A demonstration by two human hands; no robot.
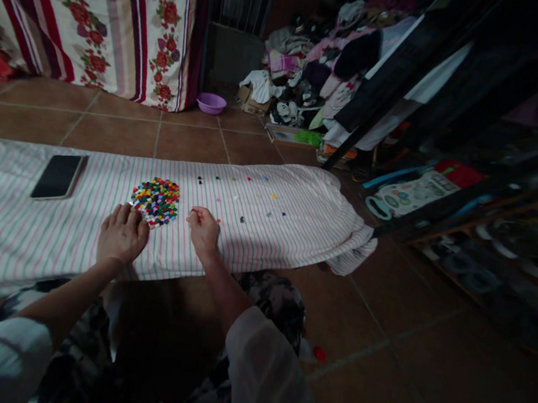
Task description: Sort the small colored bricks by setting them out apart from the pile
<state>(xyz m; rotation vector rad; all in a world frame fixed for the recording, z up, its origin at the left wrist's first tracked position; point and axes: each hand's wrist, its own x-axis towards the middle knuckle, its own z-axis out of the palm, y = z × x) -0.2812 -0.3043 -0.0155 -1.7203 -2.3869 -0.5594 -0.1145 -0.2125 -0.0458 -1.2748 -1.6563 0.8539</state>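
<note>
Pieces, small and multicoloured, could scatter if the left hand, released at their near-left edge, slid; whether the curled right hand grasps one, I cannot tell.

Hands rest near a colorful bead pile.

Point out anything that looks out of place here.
Clothes lie in a jumbled heap beyond the striped cloth, looking dumped rather than stored. A small red item on the floor tiles, right of the patterned trousers, looks dropped.
</note>
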